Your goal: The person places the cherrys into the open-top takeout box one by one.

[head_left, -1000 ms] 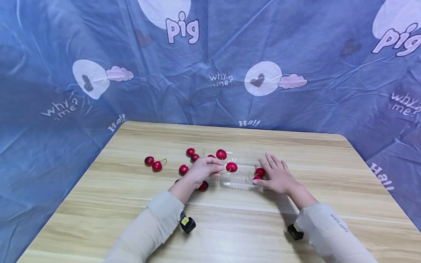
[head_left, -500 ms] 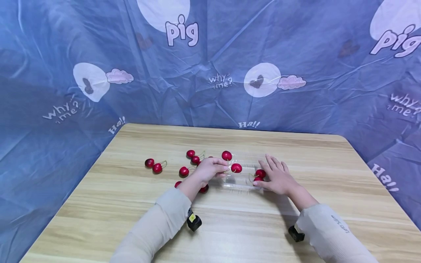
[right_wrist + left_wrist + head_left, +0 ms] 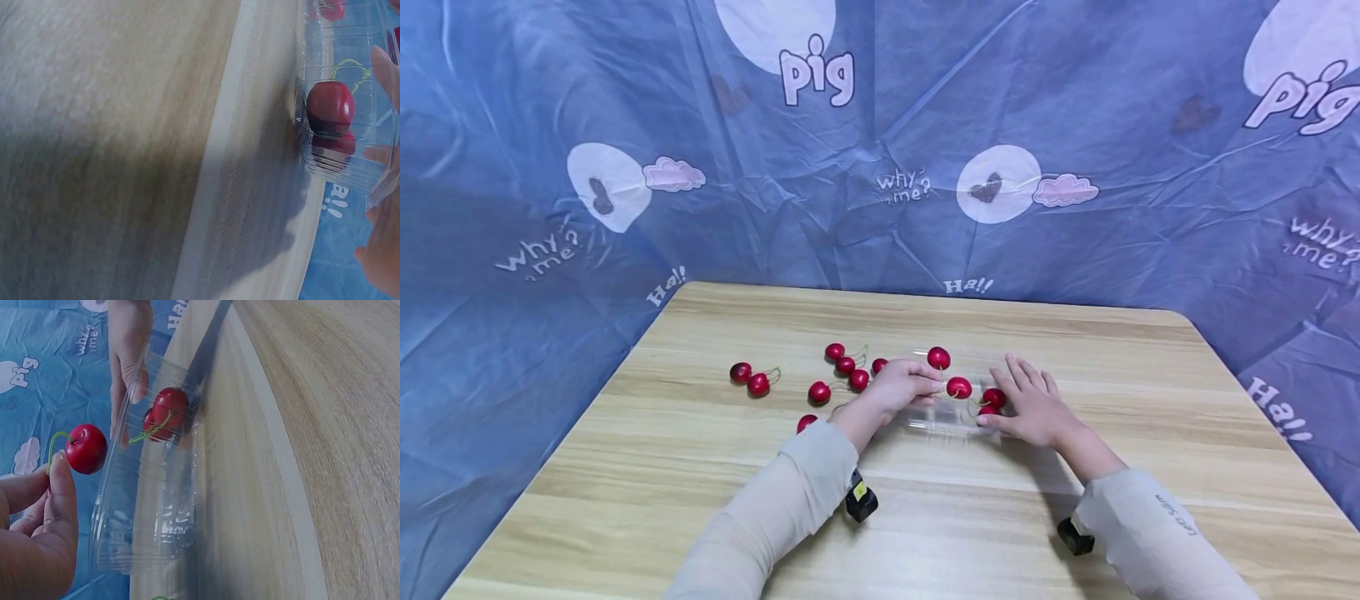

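My left hand [image 3: 901,388] pinches the green stems of a pair of red cherries [image 3: 958,387] between thumb and fingertips. The pair hangs over a clear plastic container [image 3: 951,427]; in the left wrist view one held cherry [image 3: 87,449] appears just outside the open side, its partner hidden. Two more joined cherries [image 3: 170,407] lie inside, at the container's right end. There my right hand [image 3: 1036,408] rests with spread, mostly straight fingers across the rim. Through the clear wall, the right wrist view shows those inside cherries [image 3: 330,108] close to the thumb.
Left of the container, several loose cherries [image 3: 845,365] with stems lie on the wooden table [image 3: 940,517]. Farther left sits another pair of cherries [image 3: 758,384]. A blue printed cloth [image 3: 760,217] hangs behind the table.
My left hand has moved right, carrying the pinched cherries farther over the container. A few loose cherries behind that hand have come into view. The right hand stays in place.
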A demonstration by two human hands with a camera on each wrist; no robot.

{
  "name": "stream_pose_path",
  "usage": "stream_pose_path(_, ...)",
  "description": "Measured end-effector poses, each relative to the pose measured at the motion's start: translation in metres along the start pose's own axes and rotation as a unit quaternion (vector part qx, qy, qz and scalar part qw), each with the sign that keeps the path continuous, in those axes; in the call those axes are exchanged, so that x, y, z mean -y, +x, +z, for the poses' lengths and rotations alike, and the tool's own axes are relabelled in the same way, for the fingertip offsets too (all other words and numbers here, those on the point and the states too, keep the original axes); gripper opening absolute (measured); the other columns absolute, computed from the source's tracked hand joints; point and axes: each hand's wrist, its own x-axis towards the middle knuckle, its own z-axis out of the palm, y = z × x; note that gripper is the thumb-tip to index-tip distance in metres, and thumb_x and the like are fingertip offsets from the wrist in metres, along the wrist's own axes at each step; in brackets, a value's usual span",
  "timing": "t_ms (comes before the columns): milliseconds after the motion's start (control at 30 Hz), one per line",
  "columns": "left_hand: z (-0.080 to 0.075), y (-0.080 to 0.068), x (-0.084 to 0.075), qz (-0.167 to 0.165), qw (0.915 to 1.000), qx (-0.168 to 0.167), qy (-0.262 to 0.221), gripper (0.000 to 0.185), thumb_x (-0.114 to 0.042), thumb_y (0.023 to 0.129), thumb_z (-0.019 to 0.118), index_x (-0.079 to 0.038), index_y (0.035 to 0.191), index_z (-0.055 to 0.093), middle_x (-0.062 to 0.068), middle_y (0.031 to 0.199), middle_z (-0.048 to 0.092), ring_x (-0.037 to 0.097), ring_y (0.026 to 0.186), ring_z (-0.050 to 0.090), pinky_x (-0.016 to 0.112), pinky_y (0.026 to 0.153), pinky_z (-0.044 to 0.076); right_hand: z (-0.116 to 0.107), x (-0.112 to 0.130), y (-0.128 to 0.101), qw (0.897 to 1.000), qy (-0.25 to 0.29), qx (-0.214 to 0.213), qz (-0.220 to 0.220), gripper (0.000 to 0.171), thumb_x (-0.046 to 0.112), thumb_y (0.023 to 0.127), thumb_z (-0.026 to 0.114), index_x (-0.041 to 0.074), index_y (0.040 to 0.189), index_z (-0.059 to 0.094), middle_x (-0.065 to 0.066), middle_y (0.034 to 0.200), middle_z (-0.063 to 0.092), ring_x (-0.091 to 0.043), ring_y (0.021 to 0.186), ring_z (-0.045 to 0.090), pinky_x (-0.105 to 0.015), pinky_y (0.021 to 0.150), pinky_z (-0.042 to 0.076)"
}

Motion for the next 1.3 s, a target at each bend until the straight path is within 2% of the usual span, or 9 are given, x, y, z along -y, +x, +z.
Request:
stream_pose_path(167,0.004,0.002,0.000,-0.003,1.0000,-0.002,0.009,0.023,0.004,0.078,0.058,0.012,0.100,0.056,0.010,0.084,0.059,0.025,0.074,0.059,0.038,0.074,0.050,0.001,0.000,0.001,1.000,0.003,0.008,0.002,0.081,0.054,0.076,0.054,0.000,0.132,0.030,-0.026,0.138,0.013,-0.040,0.124,0.010,-0.058,0.097,0.007)
stream_pose_path(400,0.009,0.008,0.001,-0.007,0.9995,-0.004,0.032,0.017,0.004,0.078,0.058,0.011,0.094,0.058,0.009,0.079,0.057,0.017,0.065,0.058,0.031,0.068,0.052,0.001,-0.001,0.001,1.000,0.003,0.007,0.000,0.082,0.055,0.075,0.053,0.000,0.131,0.030,-0.026,0.138,0.013,-0.040,0.124,0.010,-0.059,0.096,0.007)
stream_pose_path(600,0.014,0.012,-0.001,-0.016,0.9985,-0.002,0.052,0.012,0.006,0.078,0.057,0.009,0.089,0.059,0.009,0.074,0.056,0.018,0.063,0.058,0.037,0.074,0.051,0.001,-0.001,0.000,1.000,0.001,0.009,0.000,0.082,0.056,0.075,0.052,0.000,0.132,0.030,-0.025,0.138,0.013,-0.040,0.124,0.010,-0.059,0.097,0.007)
stream_pose_path(800,0.019,0.016,-0.001,-0.012,0.9964,0.000,0.084,0.010,0.007,0.076,0.059,0.008,0.086,0.059,0.008,0.071,0.057,0.023,0.069,0.060,0.034,0.069,0.052,0.000,-0.001,0.001,1.000,0.000,0.010,0.001,0.082,0.055,0.075,0.053,0.000,0.132,0.030,-0.026,0.138,0.013,-0.041,0.124,0.010,-0.059,0.096,0.007)
stream_pose_path(1033,0.023,0.019,0.000,-0.026,0.9915,-0.002,0.127,0.010,0.006,0.075,0.059,0.006,0.085,0.061,0.006,0.068,0.056,0.011,0.053,0.052,0.030,0.064,0.053,0.000,-0.002,0.001,1.000,-0.001,0.009,0.002,0.083,0.057,0.075,0.051,0.000,0.132,0.029,-0.026,0.138,0.012,-0.041,0.124,0.010,-0.059,0.097,0.007)
stream_pose_path(1300,0.028,0.024,0.003,-0.037,0.9872,0.006,0.155,0.006,0.007,0.074,0.061,0.007,0.080,0.061,0.007,0.067,0.057,0.008,0.045,0.048,0.025,0.057,0.053,0.000,-0.001,0.001,1.000,-0.005,0.013,0.005,0.086,0.061,0.074,0.049,0.000,0.132,0.029,-0.025,0.138,0.012,-0.040,0.124,0.010,-0.059,0.097,0.007)
